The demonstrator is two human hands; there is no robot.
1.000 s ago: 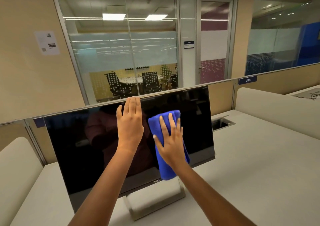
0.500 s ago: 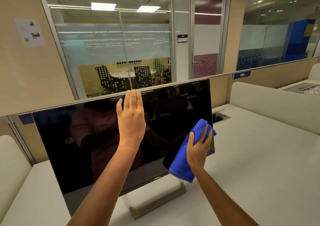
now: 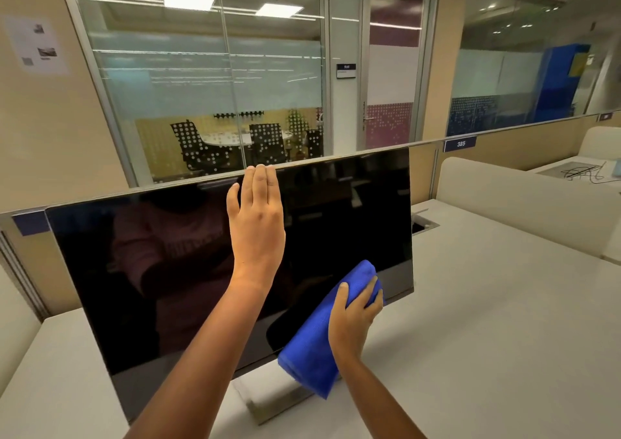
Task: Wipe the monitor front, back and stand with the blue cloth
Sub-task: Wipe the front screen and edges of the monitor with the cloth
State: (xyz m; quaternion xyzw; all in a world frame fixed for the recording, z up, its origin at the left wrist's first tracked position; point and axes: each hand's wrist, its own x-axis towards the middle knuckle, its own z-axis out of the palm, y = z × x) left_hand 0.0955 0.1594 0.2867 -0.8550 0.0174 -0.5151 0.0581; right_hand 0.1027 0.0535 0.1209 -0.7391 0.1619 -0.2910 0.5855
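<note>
A black monitor [image 3: 151, 270] stands on a white desk, screen off and facing me, on a flat pale stand [image 3: 268, 395]. My left hand [image 3: 257, 223] lies flat on the screen with straight fingers, the fingertips at the top edge. My right hand [image 3: 354, 317] presses the folded blue cloth [image 3: 312, 348] against the screen's lower right part, fingers curled over the cloth's top. The cloth's lower end hangs in front of the stand and hides part of the bottom bezel.
The white desk [image 3: 487, 321] stretches to the right, with a cable cut-out [image 3: 423, 225] behind the monitor's right edge. A low partition rail [image 3: 504, 138] runs behind. Padded white dividers [image 3: 524, 203] stand at the right and left. Glass meeting-room walls lie beyond.
My right hand slid the cloth from the screen's middle down and right to its lower right part. The left hand stayed flat near the top edge.
</note>
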